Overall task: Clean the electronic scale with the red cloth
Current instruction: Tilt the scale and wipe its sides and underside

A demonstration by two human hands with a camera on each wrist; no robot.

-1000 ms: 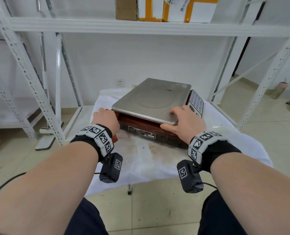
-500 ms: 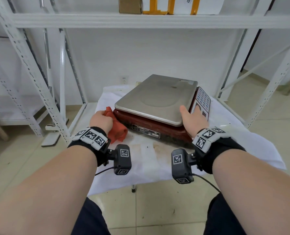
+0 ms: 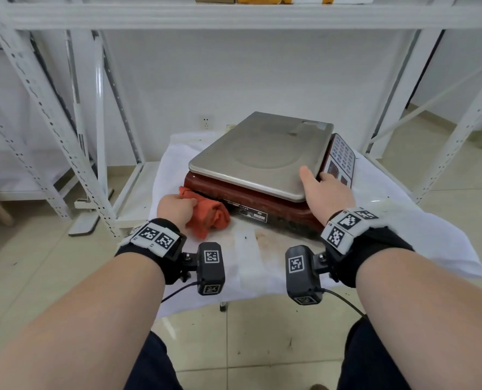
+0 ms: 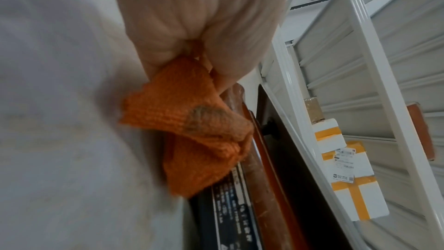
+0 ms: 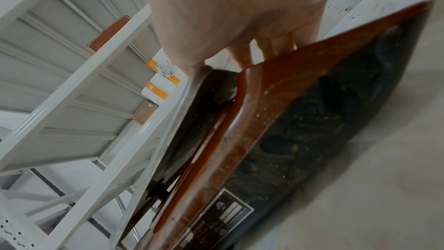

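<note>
I see the electronic scale [image 3: 258,167], a smooth steel pan on a glossy red-brown base, on the white-draped worktop [image 3: 262,266]. My left hand [image 3: 175,206] bunches the coarse-knit red cloth [image 3: 208,215] in its grip against the base's near left corner. My right hand [image 3: 325,192] clasps the pan's right corner. Only the left wrist view shows a grey smudge on the cloth.

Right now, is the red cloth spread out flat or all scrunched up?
Scrunched up. The red cloth sits in bunched folds in the left hand, pressed against the scale side; the left wrist view shows thick folds.
</note>
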